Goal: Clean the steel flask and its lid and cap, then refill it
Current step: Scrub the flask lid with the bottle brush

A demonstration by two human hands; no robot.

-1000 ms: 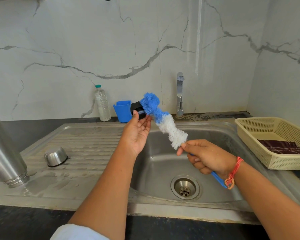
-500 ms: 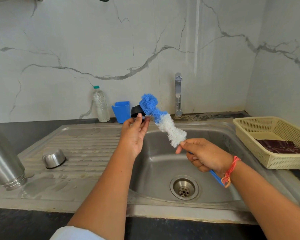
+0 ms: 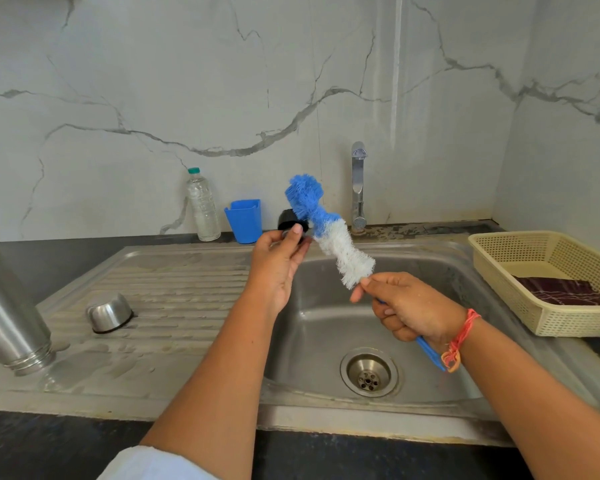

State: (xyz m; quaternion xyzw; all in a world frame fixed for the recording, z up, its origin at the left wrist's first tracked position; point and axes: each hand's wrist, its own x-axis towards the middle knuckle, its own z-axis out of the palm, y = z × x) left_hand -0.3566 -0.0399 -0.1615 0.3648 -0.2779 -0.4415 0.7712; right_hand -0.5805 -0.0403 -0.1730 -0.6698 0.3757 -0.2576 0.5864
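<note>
I've L hand [image 3: 277, 268] pinching black lid [image 3: 291, 221]; R hand [image 3: 411, 308] grips bottle brush [image 3: 347, 261], axis up-left, bristles [image 3: 321, 233] touching lid's right.

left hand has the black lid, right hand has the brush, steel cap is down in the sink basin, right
Wrong on one point: in the head view the steel cap sits on the ribbed drainboard, left of the basin. The left hand does hold the black lid and the right hand the brush.

One flask [image 3: 11, 306], one steel cap [image 3: 110, 313], one black lid [image 3: 288, 220], one brush [image 3: 340, 247], one bottle [image 3: 203, 206], one blue cup [image 3: 244, 220], one basket [image 3: 568, 320], one tap [image 3: 358, 185].
</note>
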